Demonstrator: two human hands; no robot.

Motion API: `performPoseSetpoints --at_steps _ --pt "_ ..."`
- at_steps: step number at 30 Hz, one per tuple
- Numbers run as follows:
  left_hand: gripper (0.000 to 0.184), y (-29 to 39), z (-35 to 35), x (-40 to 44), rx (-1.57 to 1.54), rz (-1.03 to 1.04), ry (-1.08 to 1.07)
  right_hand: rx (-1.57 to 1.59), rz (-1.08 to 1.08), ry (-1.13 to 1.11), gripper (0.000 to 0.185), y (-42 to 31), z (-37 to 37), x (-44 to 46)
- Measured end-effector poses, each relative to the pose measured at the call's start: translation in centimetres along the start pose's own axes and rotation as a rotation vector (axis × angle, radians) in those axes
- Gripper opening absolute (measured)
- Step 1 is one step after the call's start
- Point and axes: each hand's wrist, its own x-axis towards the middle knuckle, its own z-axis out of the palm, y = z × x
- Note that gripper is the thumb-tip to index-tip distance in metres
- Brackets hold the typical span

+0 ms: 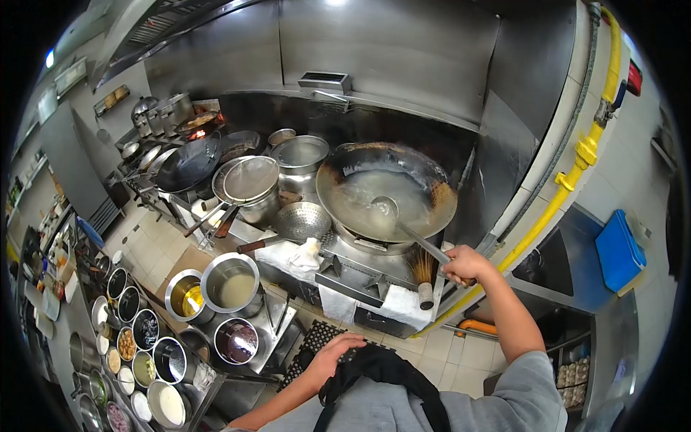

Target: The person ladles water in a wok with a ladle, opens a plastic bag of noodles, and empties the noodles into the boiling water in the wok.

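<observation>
My right hand [464, 265] is closed around the handle of a long metal ladle [425, 243]. The ladle's bowl rests in cloudy liquid inside a large wok [331, 180] on the stove. Near my waist, my left hand [337, 354] lies against the black apron [381, 367], fingers extended and holding nothing. A bamboo brush [423, 277] stands just below the wok, left of my right hand. Left of the wok sits a perforated strainer [302, 221] with a wooden handle, above a white cloth [306, 253].
Pots of yellow oil [190, 299] and cloudy liquid [236, 290] stand at lower left, beside many ingredient containers [144, 367]. A dark wok [188, 167] is farther left. A yellow pipe [533, 230] runs along the right, near a blue container [620, 250].
</observation>
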Motion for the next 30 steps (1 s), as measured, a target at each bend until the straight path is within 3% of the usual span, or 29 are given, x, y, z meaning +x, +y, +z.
performPoseSetpoints --at_steps 4,8,10,13,30 --pt "0.044 0.4 -0.1 0.3 0.007 0.018 -0.025 -0.143 -0.129 0.159 0.022 -1.3 0.2 -4.5" --pt "0.045 0.3 -0.5 0.0 0.001 0.008 -0.012 -0.17 -0.027 0.186 0.025 -1.6 1.5 -5.9" --pt "0.042 -0.1 -0.9 -0.5 -0.057 -0.054 0.017 -0.575 -0.341 0.494 0.025 1.4 3.3 -3.6" --pt "0.046 -0.4 -1.6 -1.1 -0.066 -0.084 0.04 -0.517 -0.156 0.497 0.025 -0.4 5.5 -2.4" --pt "0.042 -1.2 -7.9 -2.2 0.023 -0.14 0.074 -0.364 -0.166 0.56 0.024 -4.3 8.5 14.4"
